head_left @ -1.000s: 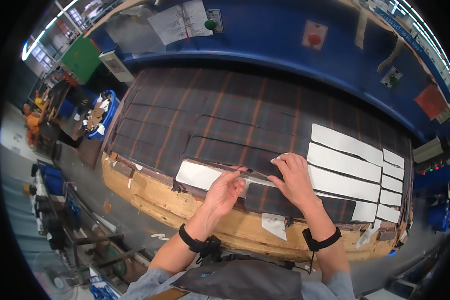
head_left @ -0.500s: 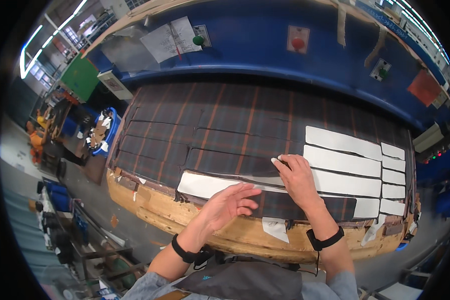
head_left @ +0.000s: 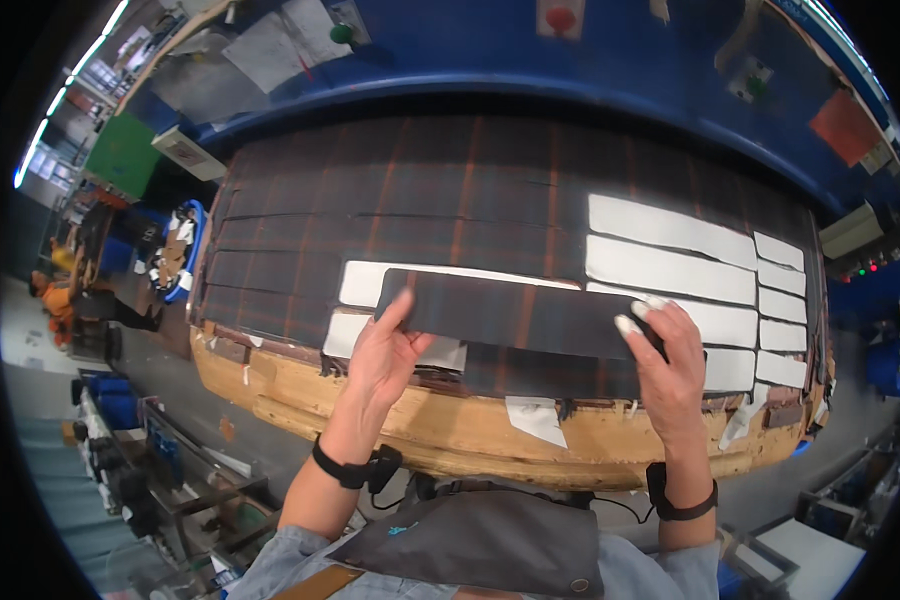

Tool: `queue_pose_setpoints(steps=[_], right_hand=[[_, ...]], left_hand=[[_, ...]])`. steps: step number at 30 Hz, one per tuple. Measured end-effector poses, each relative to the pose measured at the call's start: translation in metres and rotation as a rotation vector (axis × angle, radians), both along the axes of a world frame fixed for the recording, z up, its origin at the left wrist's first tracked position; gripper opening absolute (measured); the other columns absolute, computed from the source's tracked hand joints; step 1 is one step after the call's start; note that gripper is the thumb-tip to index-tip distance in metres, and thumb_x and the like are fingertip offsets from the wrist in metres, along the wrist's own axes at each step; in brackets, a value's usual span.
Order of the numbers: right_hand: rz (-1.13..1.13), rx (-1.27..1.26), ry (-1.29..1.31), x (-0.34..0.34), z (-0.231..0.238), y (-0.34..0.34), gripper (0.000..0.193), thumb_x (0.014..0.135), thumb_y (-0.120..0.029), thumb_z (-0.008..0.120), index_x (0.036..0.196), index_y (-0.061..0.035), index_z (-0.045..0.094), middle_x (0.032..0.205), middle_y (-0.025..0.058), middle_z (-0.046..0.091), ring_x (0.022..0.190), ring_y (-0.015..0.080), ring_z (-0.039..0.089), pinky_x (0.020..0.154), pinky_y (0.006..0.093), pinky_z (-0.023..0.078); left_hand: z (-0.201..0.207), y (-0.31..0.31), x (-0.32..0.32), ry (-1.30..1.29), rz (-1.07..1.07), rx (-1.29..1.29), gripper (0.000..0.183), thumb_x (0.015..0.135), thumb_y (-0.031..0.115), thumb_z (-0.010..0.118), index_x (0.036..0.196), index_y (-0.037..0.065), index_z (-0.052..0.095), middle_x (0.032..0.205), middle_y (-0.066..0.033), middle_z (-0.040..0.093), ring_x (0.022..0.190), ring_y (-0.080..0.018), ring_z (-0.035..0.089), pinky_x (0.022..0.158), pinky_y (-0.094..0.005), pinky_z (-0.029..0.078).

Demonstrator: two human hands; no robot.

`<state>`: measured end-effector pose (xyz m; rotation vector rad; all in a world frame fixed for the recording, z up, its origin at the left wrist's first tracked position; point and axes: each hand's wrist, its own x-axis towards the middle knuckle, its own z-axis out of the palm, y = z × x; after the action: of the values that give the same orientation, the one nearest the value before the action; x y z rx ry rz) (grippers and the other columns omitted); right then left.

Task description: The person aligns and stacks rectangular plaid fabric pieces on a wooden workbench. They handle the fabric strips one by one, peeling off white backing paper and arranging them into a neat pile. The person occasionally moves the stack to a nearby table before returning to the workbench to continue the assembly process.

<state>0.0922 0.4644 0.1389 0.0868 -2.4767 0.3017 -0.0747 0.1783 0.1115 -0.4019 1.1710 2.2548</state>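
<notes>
A long dark plaid fabric strip [head_left: 500, 318] is lifted between my two hands, tilted above the work table. My left hand [head_left: 382, 350] pinches its left end, thumb on top. My right hand [head_left: 670, 370] grips the right end, with white covers on some fingertips. Behind the strip's upper edge shows a white backing strip [head_left: 362, 284], and a second white piece [head_left: 342, 330] lies below my left hand. Other plaid strips [head_left: 290, 265], cut but side by side, cover the table's left and middle. On the right lie several white pieces [head_left: 675, 262] in rows.
A blue machine beam [head_left: 450, 60] with a red button [head_left: 560, 18] spans the far side. Worn wood [head_left: 390, 430] forms the table's near edge, with a white scrap [head_left: 536, 420] hanging over it. A blue scrap bin [head_left: 182, 250] and a person in orange [head_left: 58, 300] are at left.
The plaid strip has come up off the stack and is now held at both ends. My left hand has closed on one end; my right hand has moved rightward and slightly down.
</notes>
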Motion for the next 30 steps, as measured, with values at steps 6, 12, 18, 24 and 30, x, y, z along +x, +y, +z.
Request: queue_pose_setpoints(steps=[6, 12, 18, 24, 30], right_hand=[[-0.258, 0.044, -0.099, 0.076, -0.036, 0.038, 0.047, 0.073, 0.011, 0.067, 0.114, -0.0097, 0.069, 0.119, 0.0125, 0.062, 0.115, 0.0369, 0.057, 0.094, 0.0480, 0.049], [-0.374, -0.055, -0.224, 0.101, -0.069, 0.033, 0.051, 0.072, 0.015, 0.064, 0.117, -0.0089, 0.069, 0.128, 0.0142, 0.057, 0.121, 0.0401, 0.052, 0.098, 0.0489, 0.045], [-0.374, -0.101, -0.227, 0.105, -0.080, 0.034, 0.059, 0.074, 0.018, 0.057, 0.126, -0.0065, 0.065, 0.135, 0.0178, 0.053, 0.128, 0.0417, 0.048, 0.104, 0.0487, 0.042], [-0.369, -0.106, -0.205, 0.104, -0.083, 0.036, 0.059, 0.073, 0.018, 0.056, 0.126, -0.0073, 0.064, 0.137, 0.0179, 0.052, 0.128, 0.0421, 0.049, 0.104, 0.0502, 0.042], [-0.520, -0.034, -0.292, 0.109, -0.072, 0.029, 0.053, 0.082, 0.014, 0.049, 0.133, -0.0017, 0.057, 0.141, 0.0218, 0.047, 0.133, 0.0438, 0.042, 0.109, 0.0522, 0.035]], left_hand=[[-0.004, 0.003, 0.048, 0.238, -0.386, -0.482, 0.014, 0.094, 0.018, 0.071, 0.095, 0.004, 0.065, 0.076, -0.0004, 0.065, 0.061, -0.0071, 0.060, 0.049, -0.0205, 0.045], [-0.027, 0.007, 0.056, 0.362, -0.464, -0.699, 0.016, 0.094, 0.016, 0.070, 0.092, 0.002, 0.064, 0.068, 0.0046, 0.056, 0.053, -0.0016, 0.047, 0.044, -0.0188, 0.038], [-0.014, 0.003, 0.049, 0.339, -0.487, -0.663, 0.017, 0.096, 0.014, 0.066, 0.104, -0.001, 0.066, 0.078, 0.0023, 0.062, 0.055, -0.0022, 0.048, 0.047, -0.0196, 0.040], [-0.022, 0.003, 0.048, 0.398, -0.478, -0.636, 0.019, 0.097, 0.016, 0.065, 0.106, -0.001, 0.066, 0.080, 0.0022, 0.063, 0.057, -0.0025, 0.050, 0.047, -0.0192, 0.040], [-0.020, -0.008, 0.046, 0.264, -0.526, -0.522, 0.028, 0.098, 0.016, 0.064, 0.119, -0.002, 0.065, 0.085, 0.0010, 0.066, 0.060, -0.0052, 0.058, 0.049, -0.0196, 0.044]])
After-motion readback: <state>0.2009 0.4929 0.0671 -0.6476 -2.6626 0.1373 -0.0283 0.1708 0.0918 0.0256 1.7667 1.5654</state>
